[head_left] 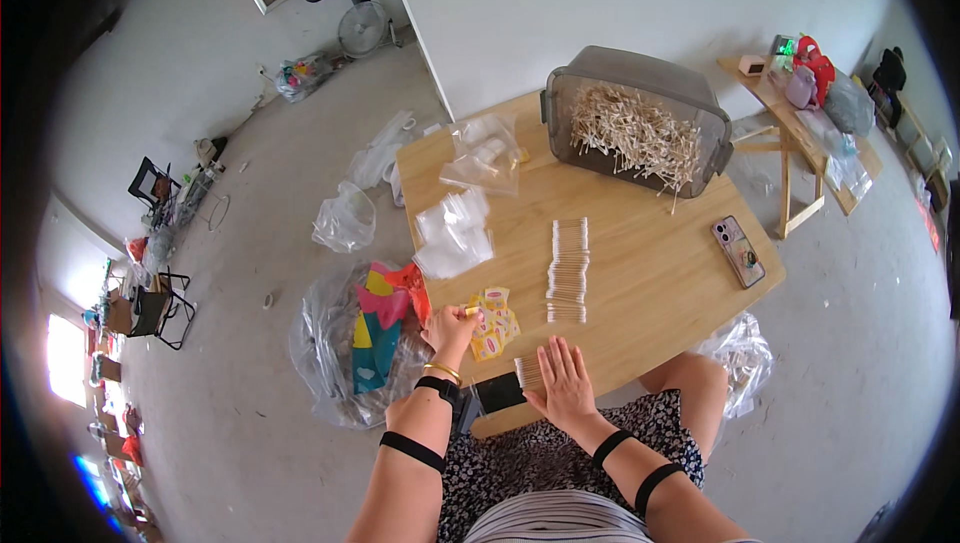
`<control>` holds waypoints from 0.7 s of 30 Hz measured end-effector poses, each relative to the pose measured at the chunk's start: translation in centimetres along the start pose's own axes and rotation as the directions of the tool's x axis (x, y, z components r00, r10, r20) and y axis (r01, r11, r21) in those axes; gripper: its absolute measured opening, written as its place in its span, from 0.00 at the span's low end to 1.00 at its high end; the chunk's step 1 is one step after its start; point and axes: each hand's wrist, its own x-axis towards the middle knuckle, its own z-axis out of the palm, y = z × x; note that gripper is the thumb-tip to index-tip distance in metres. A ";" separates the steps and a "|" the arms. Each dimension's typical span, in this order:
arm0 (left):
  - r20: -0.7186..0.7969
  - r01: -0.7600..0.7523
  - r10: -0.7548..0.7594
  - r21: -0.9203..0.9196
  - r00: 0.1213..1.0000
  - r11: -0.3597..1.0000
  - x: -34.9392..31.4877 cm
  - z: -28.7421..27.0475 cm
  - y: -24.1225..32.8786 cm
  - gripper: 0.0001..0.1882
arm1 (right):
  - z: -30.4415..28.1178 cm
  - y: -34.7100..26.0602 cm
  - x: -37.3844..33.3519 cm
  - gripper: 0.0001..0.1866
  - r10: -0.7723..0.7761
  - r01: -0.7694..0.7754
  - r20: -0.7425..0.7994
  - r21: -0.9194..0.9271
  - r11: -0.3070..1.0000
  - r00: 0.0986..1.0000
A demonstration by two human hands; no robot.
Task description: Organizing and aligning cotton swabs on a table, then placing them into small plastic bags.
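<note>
At the table's near left edge, my left hand point(449, 332) pinches a small yellow card between thumb and fingers. Beside it lies a loose pile of yellow printed cards point(496, 331). My right hand point(563, 383) rests flat, fingers stretched, by the near edge. Against its thumb side sits a short row of cotton swabs point(527, 374), partly covered by the hand. A black flat object point(498, 393) lies between my wrists at the edge. Farther up the middle, a long row of cotton swabs point(568, 271) is laid side by side.
A grey translucent bin point(640, 68) lies tipped at the back, loose cotton swabs point(635, 135) inside. Clear plastic bags point(455, 233) sit at the table's left; a phone point(738, 252) lies right. Below the left edge is a large plastic bag point(335, 343). A side table point(850, 163) stands right.
</note>
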 end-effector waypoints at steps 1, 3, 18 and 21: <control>0.041 0.022 -0.020 -0.055 0.999 0.998 0.1 -0.1 0.5 0.22 | 0.0 0.1 -0.1 0.47 0.008 -0.008 0.002 0.002 1.000 1.000; 0.077 0.046 -0.038 -0.102 0.996 0.994 0.1 -0.5 0.4 0.21 | 0.0 0.0 -0.1 0.47 0.007 -0.007 -0.005 0.017 1.000 1.000; 0.455 0.153 0.221 -0.650 0.863 0.744 -10.5 1.0 -0.8 0.10 | 0.5 0.1 -0.3 0.47 0.018 -0.012 -0.102 0.065 0.998 0.995; 0.307 0.021 0.229 -0.638 0.924 0.770 -10.7 2.2 -0.3 0.09 | 0.5 0.1 -0.3 0.47 0.014 -0.010 -0.119 0.032 0.999 0.993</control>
